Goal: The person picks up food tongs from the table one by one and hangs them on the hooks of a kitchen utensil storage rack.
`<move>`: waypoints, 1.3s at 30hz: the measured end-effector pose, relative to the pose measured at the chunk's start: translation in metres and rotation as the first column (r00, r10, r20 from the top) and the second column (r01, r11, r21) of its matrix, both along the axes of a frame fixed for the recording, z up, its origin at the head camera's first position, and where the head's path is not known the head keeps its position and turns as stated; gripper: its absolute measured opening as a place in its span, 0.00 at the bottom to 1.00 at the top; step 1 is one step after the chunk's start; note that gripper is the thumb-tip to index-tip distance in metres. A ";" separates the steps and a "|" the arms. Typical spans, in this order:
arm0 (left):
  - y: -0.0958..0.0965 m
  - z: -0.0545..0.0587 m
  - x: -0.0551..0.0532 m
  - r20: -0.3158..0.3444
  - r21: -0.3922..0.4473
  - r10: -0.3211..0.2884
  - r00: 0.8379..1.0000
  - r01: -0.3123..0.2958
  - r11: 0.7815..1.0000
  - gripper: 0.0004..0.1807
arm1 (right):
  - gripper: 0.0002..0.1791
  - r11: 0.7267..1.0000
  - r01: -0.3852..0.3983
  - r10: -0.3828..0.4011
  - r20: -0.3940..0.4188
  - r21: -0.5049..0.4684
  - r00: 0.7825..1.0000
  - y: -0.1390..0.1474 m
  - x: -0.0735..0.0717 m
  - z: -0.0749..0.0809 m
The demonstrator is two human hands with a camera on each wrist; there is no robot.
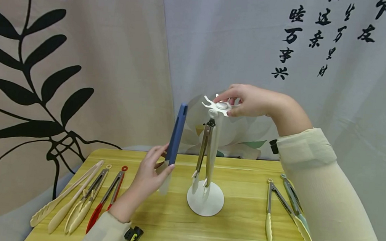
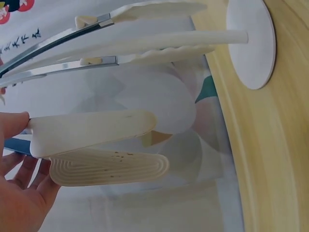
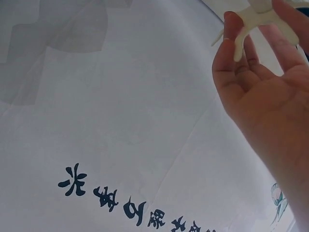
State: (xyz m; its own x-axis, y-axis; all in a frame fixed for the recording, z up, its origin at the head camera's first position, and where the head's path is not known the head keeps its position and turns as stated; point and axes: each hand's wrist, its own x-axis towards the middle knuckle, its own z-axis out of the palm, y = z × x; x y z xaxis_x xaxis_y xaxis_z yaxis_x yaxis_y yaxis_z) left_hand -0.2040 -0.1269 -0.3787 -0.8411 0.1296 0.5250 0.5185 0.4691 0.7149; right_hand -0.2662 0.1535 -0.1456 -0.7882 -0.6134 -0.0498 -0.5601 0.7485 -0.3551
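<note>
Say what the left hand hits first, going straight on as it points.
Left hand: likely the white stand, near its hooked top, with the held blue-handled tongs leading; depth is unclear.

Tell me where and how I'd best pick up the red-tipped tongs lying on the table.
Probably pinch the red-tipped tongs from above at the far end, across both metal arms just below the red ring. The arms come together there and spread toward the tips, so one pinch should span both. The left forearm partly covers the tip end.
</note>
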 end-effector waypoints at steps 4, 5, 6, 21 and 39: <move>0.003 0.003 0.000 -0.011 0.008 0.000 1.000 0.000 1.000 0.34 | 0.25 1.000 0.002 -0.002 0.005 -0.006 1.000 0.000 0.000 0.000; 0.004 0.004 0.000 -0.014 0.010 0.001 1.000 0.000 1.000 0.34 | 0.24 1.000 0.004 -0.004 0.007 -0.009 1.000 0.000 0.001 0.000; 0.005 0.005 0.000 -0.017 0.011 0.000 1.000 0.001 1.000 0.34 | 0.24 1.000 0.005 -0.005 0.010 -0.012 1.000 0.000 0.001 0.000; 0.020 0.017 -0.002 -0.048 0.021 -0.049 0.998 0.050 0.999 0.34 | 0.24 1.000 0.007 -0.007 0.013 -0.015 1.000 0.001 0.001 0.000; 0.033 0.025 -0.008 -0.051 0.050 -0.108 0.993 0.111 0.993 0.34 | 0.25 1.000 0.001 -0.001 0.013 -0.007 1.000 0.001 0.000 0.001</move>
